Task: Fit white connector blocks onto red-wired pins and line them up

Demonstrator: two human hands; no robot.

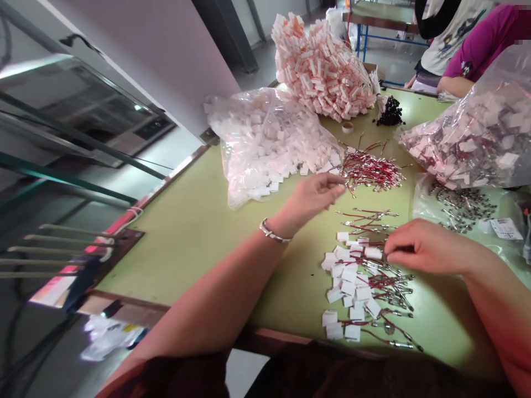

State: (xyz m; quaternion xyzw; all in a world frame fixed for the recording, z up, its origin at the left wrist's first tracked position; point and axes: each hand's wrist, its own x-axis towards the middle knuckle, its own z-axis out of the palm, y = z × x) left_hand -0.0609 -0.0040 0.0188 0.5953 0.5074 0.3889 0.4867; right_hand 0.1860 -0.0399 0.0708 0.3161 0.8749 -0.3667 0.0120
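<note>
A purple sleeve point(479, 48) and a blue-legged table point(385, 13) show beyond a small ring point(347, 130).

Assembly workshop — green bench point(186, 221), bagged parts point(265, 127), wires point(371, 171)

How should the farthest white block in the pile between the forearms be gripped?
Probably pinch the white block by its left end, from above and the left: the other white blocks lie to its right or nearer the person.
</note>
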